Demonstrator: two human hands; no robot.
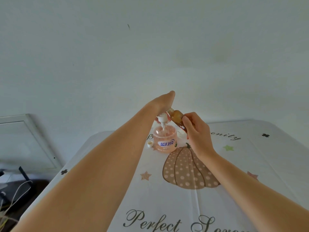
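Observation:
A pink pump bottle of liquid soap (165,139) with a blue label stands on the table, its white pump head (162,118) on top. My left hand (163,102) lies over the pump head and presses on it from above; its fingers are mostly hidden behind the palm. My right hand (196,129) grips a small amber bottle (177,117), tilted with its open neck up against the pump spout. A small white cap (150,143) lies on the cloth just left of the soap bottle.
The table is covered by a white cloth (250,181) printed with a dotted pumpkin, stars and script lettering. A pale wall rises right behind it. At the left, below table level, are a framed panel (25,141) and dark objects with cables (15,190).

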